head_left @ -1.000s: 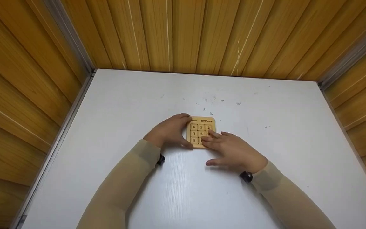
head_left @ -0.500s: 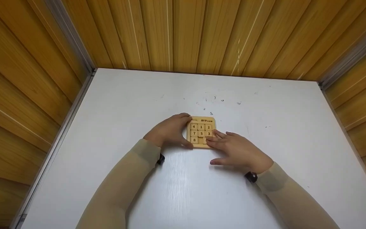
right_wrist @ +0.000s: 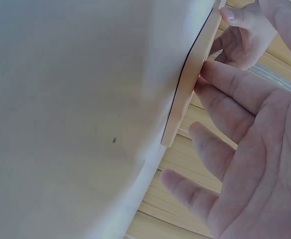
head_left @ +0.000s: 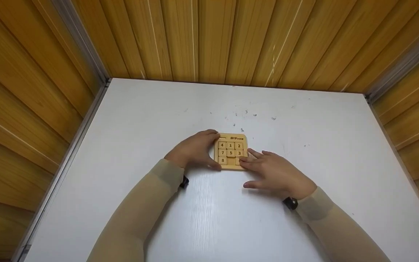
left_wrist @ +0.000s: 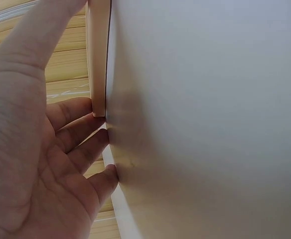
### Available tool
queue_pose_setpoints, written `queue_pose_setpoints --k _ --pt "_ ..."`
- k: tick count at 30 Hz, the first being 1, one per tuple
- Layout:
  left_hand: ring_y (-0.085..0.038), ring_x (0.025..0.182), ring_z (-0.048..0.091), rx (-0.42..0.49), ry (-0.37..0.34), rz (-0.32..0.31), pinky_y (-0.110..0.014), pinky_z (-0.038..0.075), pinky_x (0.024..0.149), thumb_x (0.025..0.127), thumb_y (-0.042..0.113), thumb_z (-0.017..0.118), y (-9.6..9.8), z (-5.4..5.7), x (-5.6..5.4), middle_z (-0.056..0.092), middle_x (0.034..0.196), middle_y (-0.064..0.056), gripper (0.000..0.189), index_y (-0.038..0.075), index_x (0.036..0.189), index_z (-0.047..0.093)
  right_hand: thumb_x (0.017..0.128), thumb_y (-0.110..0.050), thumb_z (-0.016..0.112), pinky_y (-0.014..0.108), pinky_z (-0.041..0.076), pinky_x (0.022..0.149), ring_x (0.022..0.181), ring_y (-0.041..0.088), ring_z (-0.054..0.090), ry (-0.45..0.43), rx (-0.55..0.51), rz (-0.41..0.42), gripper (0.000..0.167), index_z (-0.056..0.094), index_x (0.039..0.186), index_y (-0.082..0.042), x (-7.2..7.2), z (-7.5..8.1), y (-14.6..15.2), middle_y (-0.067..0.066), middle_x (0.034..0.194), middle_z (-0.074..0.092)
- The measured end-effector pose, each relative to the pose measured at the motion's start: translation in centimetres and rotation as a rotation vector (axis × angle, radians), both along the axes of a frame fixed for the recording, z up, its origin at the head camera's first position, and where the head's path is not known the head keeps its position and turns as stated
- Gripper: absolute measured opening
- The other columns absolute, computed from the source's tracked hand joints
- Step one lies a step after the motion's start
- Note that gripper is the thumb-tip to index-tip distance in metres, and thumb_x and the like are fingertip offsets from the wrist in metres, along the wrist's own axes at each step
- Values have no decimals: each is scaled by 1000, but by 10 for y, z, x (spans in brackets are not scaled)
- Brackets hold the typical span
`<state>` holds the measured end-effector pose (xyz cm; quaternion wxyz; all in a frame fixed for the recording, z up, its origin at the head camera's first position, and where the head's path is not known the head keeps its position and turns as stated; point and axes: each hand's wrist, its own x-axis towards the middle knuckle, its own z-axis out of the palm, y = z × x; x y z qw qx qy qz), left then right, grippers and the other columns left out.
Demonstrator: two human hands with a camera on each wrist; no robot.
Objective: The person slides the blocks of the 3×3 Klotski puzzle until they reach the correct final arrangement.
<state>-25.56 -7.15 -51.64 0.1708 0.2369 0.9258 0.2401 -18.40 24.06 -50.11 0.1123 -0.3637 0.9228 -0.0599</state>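
A wooden sliding number puzzle (head_left: 231, 168) lies flat on the white table in the head view. Its top row reads 4, 1, 2 and the middle row 7, 5, 3. Below them sit the 8 tile (head_left: 222, 160), a gap in the middle, and a tile at the right partly hidden by fingers. My left hand (head_left: 195, 148) holds the frame by its left side, thumb at the near corner and fingers at the far one. My right hand (head_left: 276, 173) has its fingers extended, fingertips on the bottom-right tile, thumb apart over the table.
The white table (head_left: 140, 109) has small dark marks (head_left: 242, 130) beyond the puzzle. Wood-panelled walls (head_left: 213, 43) rise behind it and at both sides, with grey metal posts in the corners. A dark wrist strap piece (head_left: 290, 203) shows at the right wrist.
The bottom-row tile under my right fingers slid right from the middle to the right corner, leaving the middle slot bare. My right hand moved right with it; my left hand stayed put.
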Motion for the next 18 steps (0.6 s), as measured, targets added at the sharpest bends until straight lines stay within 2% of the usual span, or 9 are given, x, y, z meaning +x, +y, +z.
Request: queue_pose_setpoints --k 4,9,18 --pt "-24 173 36 0 -13 5 -42 33 143 74 57 105 0 1 0 40 184 0 126 16 176 43 102 -73 70 63 38 138 171 29 41 22 -10 19 83 60 166 -20 0 3 -1 -4 174 55" --pt "-24 174 36 -7 -15 0 -42 33 143 75 57 104 0 0 -1 39 185 0 125 16 176 42 103 -68 72 65 44 134 168 33 46 88 -17 70 79 65 162 -16 -2 7 -4 2 168 63" --pt "-25 173 36 -12 -4 7 -43 33 143 74 60 104 -1 0 0 38 185 -1 127 16 176 42 103 -72 69 64 44 134 169 30 45 100 -32 92 83 60 166 -20 -4 12 -23 -2 171 60"
